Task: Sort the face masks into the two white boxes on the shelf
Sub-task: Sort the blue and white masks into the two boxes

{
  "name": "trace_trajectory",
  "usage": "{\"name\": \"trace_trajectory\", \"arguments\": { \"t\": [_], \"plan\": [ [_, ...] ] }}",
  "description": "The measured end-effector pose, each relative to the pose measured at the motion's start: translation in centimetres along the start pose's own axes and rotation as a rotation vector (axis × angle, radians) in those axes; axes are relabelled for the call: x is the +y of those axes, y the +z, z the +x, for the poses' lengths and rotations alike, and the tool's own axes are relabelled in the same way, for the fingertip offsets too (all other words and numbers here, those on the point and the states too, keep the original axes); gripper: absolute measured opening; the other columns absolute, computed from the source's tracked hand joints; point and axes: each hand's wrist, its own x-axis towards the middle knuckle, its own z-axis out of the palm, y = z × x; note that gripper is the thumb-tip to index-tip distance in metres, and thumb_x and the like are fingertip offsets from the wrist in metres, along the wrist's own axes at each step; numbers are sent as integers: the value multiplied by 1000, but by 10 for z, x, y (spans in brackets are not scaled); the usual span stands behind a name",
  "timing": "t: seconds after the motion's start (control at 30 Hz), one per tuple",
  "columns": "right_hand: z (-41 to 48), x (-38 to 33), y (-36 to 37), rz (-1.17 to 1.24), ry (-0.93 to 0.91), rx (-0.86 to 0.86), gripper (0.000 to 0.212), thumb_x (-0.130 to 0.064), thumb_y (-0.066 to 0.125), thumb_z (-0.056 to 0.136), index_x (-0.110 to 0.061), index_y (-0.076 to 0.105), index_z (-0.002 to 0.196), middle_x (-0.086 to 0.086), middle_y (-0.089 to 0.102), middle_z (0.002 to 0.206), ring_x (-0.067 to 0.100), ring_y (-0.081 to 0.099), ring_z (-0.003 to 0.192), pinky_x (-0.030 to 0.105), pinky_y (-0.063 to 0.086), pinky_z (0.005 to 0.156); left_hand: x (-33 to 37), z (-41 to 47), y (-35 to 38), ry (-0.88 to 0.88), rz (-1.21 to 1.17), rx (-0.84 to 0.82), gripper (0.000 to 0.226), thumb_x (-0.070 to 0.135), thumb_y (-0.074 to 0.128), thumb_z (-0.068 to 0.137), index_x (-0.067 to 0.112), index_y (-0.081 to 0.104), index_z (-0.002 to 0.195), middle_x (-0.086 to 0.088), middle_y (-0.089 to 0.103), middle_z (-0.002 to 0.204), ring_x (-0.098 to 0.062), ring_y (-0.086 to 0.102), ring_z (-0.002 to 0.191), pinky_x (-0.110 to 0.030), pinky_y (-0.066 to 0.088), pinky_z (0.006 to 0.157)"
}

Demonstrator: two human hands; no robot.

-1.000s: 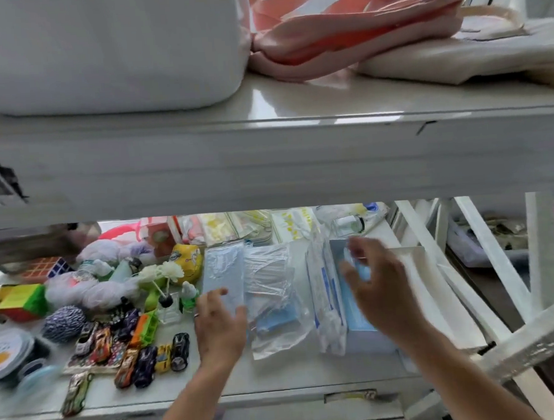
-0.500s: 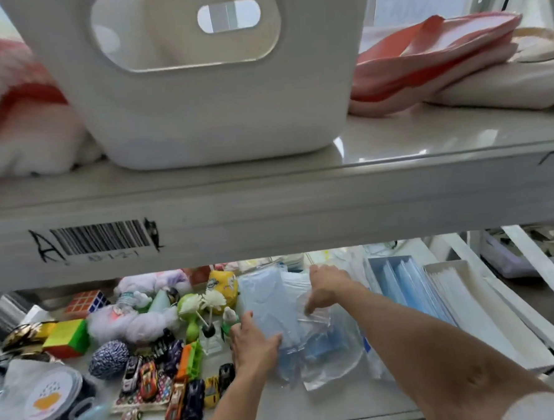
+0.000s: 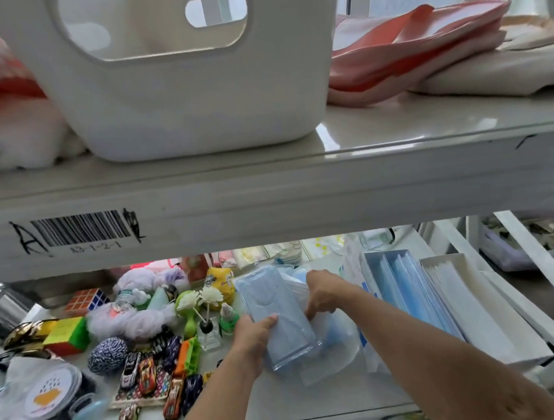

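Clear packet of blue masks [image 3: 277, 313] gripped by both hands above lower shelf [image 3: 313, 399], mid-width: left hand [image 3: 252, 336] clamped on near-left edge, right hand [image 3: 323, 293] closed on far-right edge. 2 white boxes [image 3: 489, 307] (blue-filled one nearest packet) sited toward shelf's right edge, toy cars [image 3: 149, 376] toward left

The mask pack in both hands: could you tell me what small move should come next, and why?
Probably carry the mask pack right, to the box of blue masks. The left hand grips its near end, the right hand its far side, and it looks blue like those masks.
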Motion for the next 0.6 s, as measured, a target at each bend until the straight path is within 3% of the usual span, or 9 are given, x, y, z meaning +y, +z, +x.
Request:
{"name": "trace_trajectory", "arguments": {
  "t": [0.1, 0.17, 0.23, 0.3, 0.4, 0.5, 0.6],
  "plan": [
    [-11, 2, 9, 183, 30, -5, 52, -22, 88, 65, -11, 57, 105, 8, 63, 99, 20, 64, 77, 34, 63, 67, -3, -5, -5, -49, -132, -76, 35, 3, 64, 93, 1, 56, 127, -25, 71, 111, -41, 70, 92, -43, 60, 61],
    [-19, 8, 19, 323, 76, 10, 49, -19, 84, 68, -10, 56, 107, 9, 63, 102, 20, 64, 80, 33, 62, 66, -4, -10, -10, -98, -246, -138, 33, 4, 59, 96, 1, 58, 128, -26, 72, 110, -42, 70, 94, -49, 60, 69],
    [-29, 12, 29, 367, 141, 78, 43, -19, 77, 70, -12, 55, 106, 8, 61, 104, 24, 64, 89, 38, 62, 75, -7, -15, -17, -165, -380, -209, 31, 7, 53, 98, 0, 60, 127, -25, 74, 105, -41, 70, 91, -52, 59, 74],
    [-41, 16, 40, 396, 184, 158, 37, -19, 68, 72, -13, 55, 107, 8, 61, 105, 27, 63, 94, 39, 58, 81, -8, -22, -24, -190, -498, -276, 31, 9, 48, 97, 0, 63, 122, -24, 75, 102, -40, 72, 86, -50, 60, 72],
    [-59, 16, 48, 438, 179, 312, 28, -18, 58, 79, -9, 55, 105, 9, 62, 98, 30, 60, 90, 35, 51, 75, -14, -27, -33, -179, -570, -320, 33, 11, 47, 92, 2, 64, 120, -23, 73, 106, -40, 69, 92, -50, 60, 75],
    [-72, 15, 46, 489, 156, 491, 19, -19, 56, 83, -10, 52, 100, 8, 63, 93, 31, 62, 88, 39, 53, 75, -19, -27, -32, -171, -529, -324, 38, 11, 49, 89, 3, 62, 124, -21, 73, 99, -39, 66, 92, -51, 55, 85],
    [-87, 15, 32, 854, 121, 489, 17, -12, 65, 86, -12, 57, 100, 4, 65, 92, 23, 65, 83, 40, 58, 66, -17, -32, -28, -141, -507, -336, 34, 11, 48, 88, 4, 63, 117, -19, 71, 90, -37, 65, 85, -49, 53, 83]
  ]
}}
